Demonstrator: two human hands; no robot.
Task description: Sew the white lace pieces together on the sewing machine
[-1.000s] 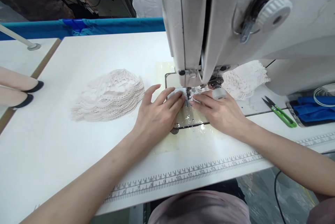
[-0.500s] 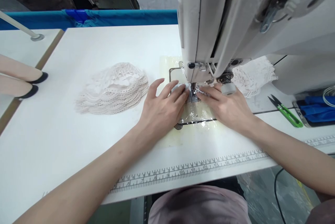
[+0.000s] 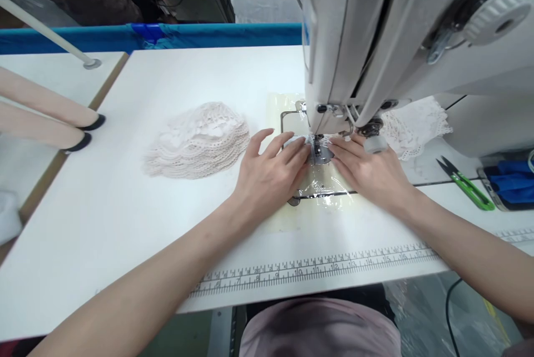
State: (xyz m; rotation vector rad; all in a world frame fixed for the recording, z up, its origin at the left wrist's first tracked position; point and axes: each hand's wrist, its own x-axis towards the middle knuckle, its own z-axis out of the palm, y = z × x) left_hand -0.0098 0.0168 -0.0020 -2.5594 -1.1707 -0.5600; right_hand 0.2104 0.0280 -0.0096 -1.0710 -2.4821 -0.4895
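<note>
At the sewing machine (image 3: 334, 29), a small piece of white lace (image 3: 326, 139) lies by the presser foot (image 3: 317, 147), mostly covered by fingers. My left hand (image 3: 271, 170) comes at it from the left, its index and middle fingertips pressed down on the lace, its outer fingers spread and arched. From the right, my right hand (image 3: 369, 170) has its fingers close together on the lace edge beside the foot. Left of my hands rests a stack of lace pieces (image 3: 200, 143). More lace (image 3: 417, 126) lies behind my right hand.
Green-handled thread snips (image 3: 467, 184) lie on the right, beside a dark tray (image 3: 492, 193) with blue cloth. A printed ruler (image 3: 317, 268) runs along the table's front edge. Two padded beige bars (image 3: 45, 118) with black ends reach in from the left.
The whole view has shifted, so the table and machine appear farther right. Both hands stay by the presser foot; my right fingers are slightly farther from it, baring more of the metal plate.
</note>
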